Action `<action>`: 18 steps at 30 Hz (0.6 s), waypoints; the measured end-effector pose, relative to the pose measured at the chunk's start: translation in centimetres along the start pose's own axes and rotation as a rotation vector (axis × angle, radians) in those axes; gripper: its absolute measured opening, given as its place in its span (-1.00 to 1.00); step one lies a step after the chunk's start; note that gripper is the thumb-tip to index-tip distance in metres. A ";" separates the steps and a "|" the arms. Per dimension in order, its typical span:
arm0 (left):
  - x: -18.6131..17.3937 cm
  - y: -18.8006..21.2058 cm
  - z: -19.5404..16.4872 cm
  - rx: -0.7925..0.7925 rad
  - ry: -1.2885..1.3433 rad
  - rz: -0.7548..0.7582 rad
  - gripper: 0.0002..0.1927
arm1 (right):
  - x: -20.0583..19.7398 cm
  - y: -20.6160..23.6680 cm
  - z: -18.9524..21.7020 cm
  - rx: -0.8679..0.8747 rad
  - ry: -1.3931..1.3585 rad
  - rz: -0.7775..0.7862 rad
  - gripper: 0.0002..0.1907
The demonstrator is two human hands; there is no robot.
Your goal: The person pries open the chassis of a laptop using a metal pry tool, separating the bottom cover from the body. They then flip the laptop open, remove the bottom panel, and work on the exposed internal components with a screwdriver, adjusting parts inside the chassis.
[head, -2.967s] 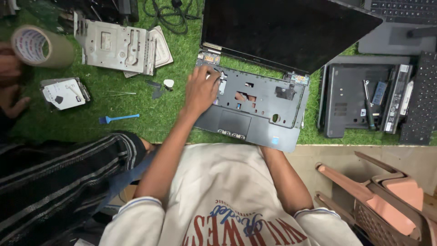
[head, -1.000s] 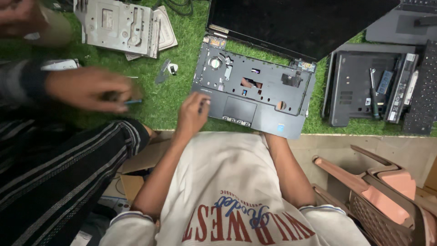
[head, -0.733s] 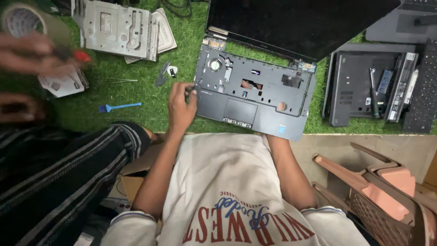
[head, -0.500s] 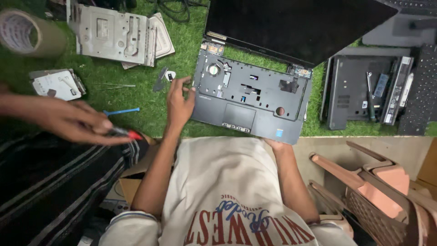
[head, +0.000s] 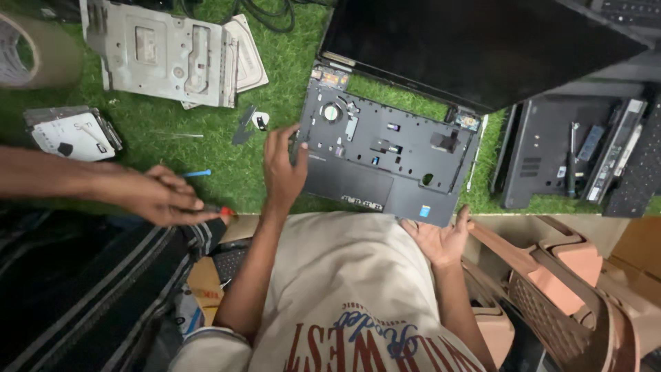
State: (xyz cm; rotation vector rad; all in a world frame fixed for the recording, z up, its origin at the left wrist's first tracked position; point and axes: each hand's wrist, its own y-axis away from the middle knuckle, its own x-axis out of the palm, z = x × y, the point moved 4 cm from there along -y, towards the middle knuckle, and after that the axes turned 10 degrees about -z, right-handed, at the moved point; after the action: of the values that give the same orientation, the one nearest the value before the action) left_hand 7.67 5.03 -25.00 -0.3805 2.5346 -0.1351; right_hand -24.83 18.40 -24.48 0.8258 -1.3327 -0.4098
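An opened dark laptop [head: 385, 148] lies on green turf, its keyboard removed and its black screen [head: 475, 41] tilted back. My left hand [head: 284, 171] grips the left edge of the laptop base, fingers curled over the rim. My right hand [head: 441, 238] rests flat, fingers apart, just below the base's front right corner, holding nothing. From the left another person's hand [head: 157, 196] reaches in, holding a red-tipped tool [head: 224, 211].
A grey metal chassis plate [head: 165, 52], a tape roll [head: 34, 48], a hard drive [head: 72, 131] and a thin blue tool [head: 196, 173] lie at the left. A second black laptop base [head: 544, 158] holding loose parts sits at the right. Brown plastic chairs [head: 564, 275] stand at lower right.
My left hand went from the laptop's front edge up to its left edge. The other person's hand swung back in from the left holding the red-tipped tool.
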 end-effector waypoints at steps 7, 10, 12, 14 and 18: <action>0.8 -0.1 1.9 -0.110 0.019 0.026 -0.56 | -2.4 0.8 1.9 -0.067 0.331 -0.157 -0.16; 0.8 -0.1 2.2 -0.105 0.013 0.051 -0.56 | -2.7 1.9 3.0 -0.093 0.435 -0.174 -0.17; 0.8 -0.2 2.5 -0.173 0.048 0.087 -0.57 | -2.8 2.1 3.5 -0.109 0.495 -0.197 -0.17; 0.6 -0.4 2.3 -0.150 0.061 0.074 -0.57 | -2.9 1.9 3.6 -0.106 0.535 -0.219 -0.17; 0.2 -0.7 1.9 -0.112 0.096 0.057 -0.58 | -2.4 1.7 3.4 -0.098 0.514 -0.216 -0.22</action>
State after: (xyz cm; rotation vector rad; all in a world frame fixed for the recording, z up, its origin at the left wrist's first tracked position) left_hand 8.75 4.27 -26.58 -0.3529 2.6521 0.0105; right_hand -28.90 20.24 -24.82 0.9206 -0.7458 -0.3945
